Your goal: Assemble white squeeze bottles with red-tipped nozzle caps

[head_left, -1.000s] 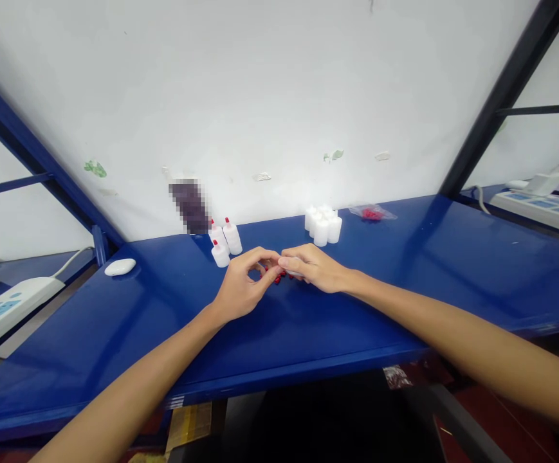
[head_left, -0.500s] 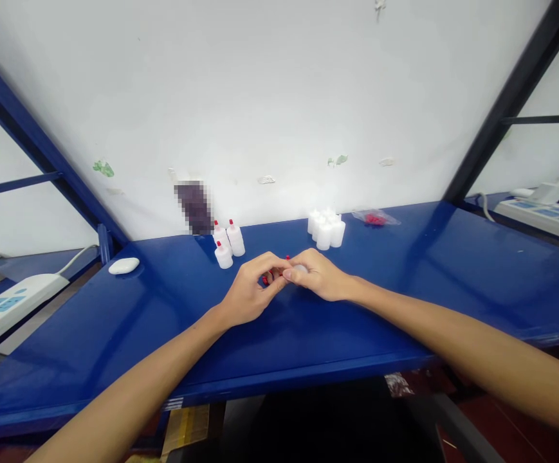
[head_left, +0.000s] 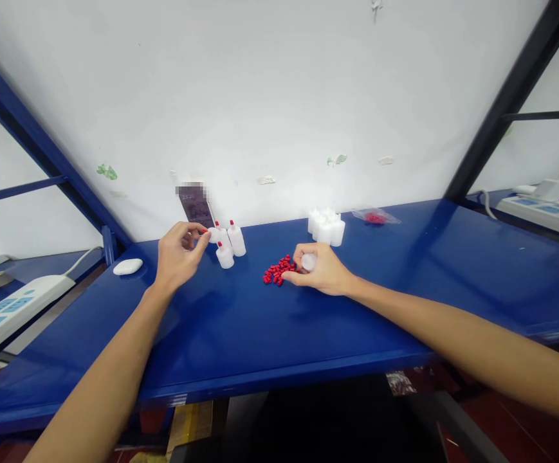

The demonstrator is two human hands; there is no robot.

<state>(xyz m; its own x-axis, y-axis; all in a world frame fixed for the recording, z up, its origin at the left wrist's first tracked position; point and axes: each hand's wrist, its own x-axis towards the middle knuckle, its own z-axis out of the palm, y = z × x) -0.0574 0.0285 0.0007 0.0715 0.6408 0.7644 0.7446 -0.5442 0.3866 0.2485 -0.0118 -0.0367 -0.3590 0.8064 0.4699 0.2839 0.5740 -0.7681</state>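
My left hand [head_left: 180, 254] pinches a small white bottle [head_left: 213, 235] with a red cap by its top end, beside the group of capped bottles. Those capped bottles [head_left: 237, 242] stand upright, white with red pointed tips. In my right hand [head_left: 325, 269] is another white bottle [head_left: 309, 262], its rounded end facing me; the fingers hide its other end. The right thumb and fingertips are at the edge of a loose pile of small red caps [head_left: 276, 271] on the blue table [head_left: 260, 341]. Whether they pinch a cap, I cannot tell.
A cluster of white bottles [head_left: 326, 227] stands at the back, right of centre. Behind it to the right lies a clear bag [head_left: 376, 217] with red pieces. A phone [head_left: 197, 204] leans on the wall. A white rounded object [head_left: 128, 267] lies at the left.
My left hand has moved left, away from my right hand, to the capped bottles, with a capped bottle in its fingers. The red pile is uncovered. My right hand stays nearly in place.
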